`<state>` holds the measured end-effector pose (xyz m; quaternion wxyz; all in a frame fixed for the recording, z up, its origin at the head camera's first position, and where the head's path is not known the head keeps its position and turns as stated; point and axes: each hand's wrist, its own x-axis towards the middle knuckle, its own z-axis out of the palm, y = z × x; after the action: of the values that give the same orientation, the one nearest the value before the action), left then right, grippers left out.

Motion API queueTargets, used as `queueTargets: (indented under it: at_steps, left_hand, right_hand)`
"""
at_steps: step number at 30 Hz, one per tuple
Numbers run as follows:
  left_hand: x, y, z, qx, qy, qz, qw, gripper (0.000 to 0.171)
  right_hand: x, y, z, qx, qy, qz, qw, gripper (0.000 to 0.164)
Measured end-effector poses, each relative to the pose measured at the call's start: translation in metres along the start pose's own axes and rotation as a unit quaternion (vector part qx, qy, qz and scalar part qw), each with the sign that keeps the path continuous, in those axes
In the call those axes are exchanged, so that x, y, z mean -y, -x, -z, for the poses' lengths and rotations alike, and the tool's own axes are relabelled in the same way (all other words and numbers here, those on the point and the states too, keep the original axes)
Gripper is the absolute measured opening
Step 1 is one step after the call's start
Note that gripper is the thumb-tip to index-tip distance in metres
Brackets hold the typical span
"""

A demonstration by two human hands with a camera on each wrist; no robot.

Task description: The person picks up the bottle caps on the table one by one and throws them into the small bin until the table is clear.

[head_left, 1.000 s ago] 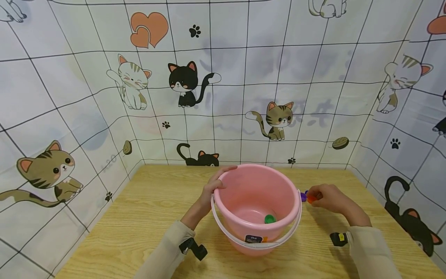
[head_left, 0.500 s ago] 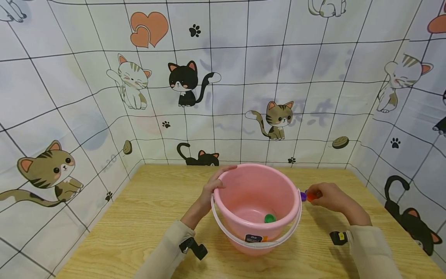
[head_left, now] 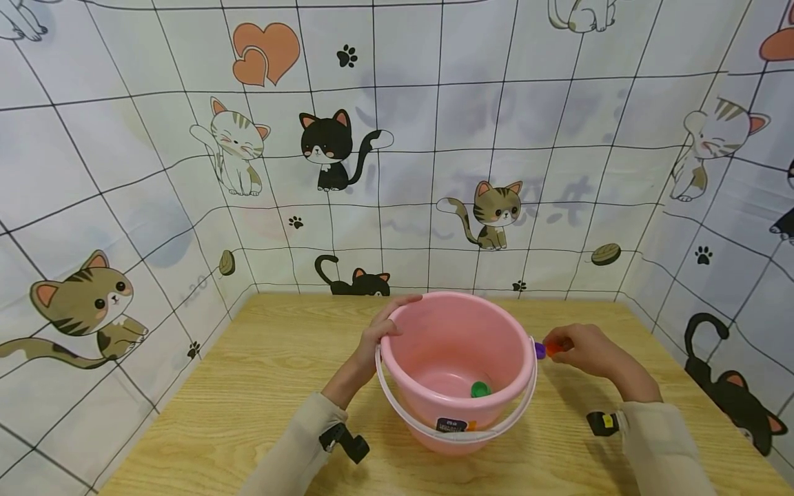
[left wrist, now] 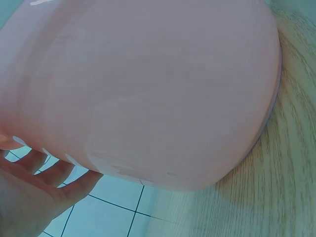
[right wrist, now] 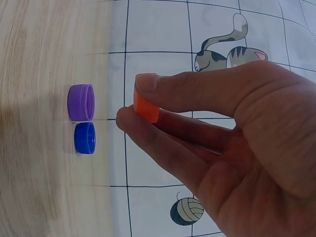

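A dark label (head_left: 452,424) with an orange patch beside it is stuck on the front of the pink bucket (head_left: 459,331); its pale characters are too small to read, and the white handle (head_left: 471,437) hangs across its lower edge. Faint bluish marks (head_left: 558,193) on the back of the wall covering (head_left: 403,172) look like writing but cannot be made out; otherwise it bears a grid, cartoon cats, paw prints, a heart and a ball of yarn. The bucket stands upright on the wood-grain table (head_left: 279,358). The left hand (head_left: 373,336) grips its rim, fingers bent over the edge. The right hand (head_left: 586,350), beside the bucket, pinches an orange cap (right wrist: 146,109) between thumb and fingers. Near it on the table sit a purple cap (right wrist: 79,102) and a blue cap (right wrist: 83,138), close together, hollow sides showing; in the head view the bucket and handle crowd the purple one. Inside the bucket, at the bottom, lies a green cap (head_left: 480,390). A black camera (head_left: 344,441) is strapped at the left sleeve (head_left: 291,451), and another, with a yellow patch, at the right sleeve (head_left: 664,444).
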<state>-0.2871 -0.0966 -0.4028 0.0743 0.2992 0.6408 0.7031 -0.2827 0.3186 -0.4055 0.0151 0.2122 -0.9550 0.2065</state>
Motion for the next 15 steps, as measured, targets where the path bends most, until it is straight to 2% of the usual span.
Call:
queueTargets:
  at_steps: [15]
  left_hand:
    - [-0.001, 0.001, -0.001, -0.004, -0.004, 0.003, 1.0, 0.075]
  right_hand:
    - [0.013, 0.002, 0.008, 0.003, -0.007, 0.006, 1.0, 0.022]
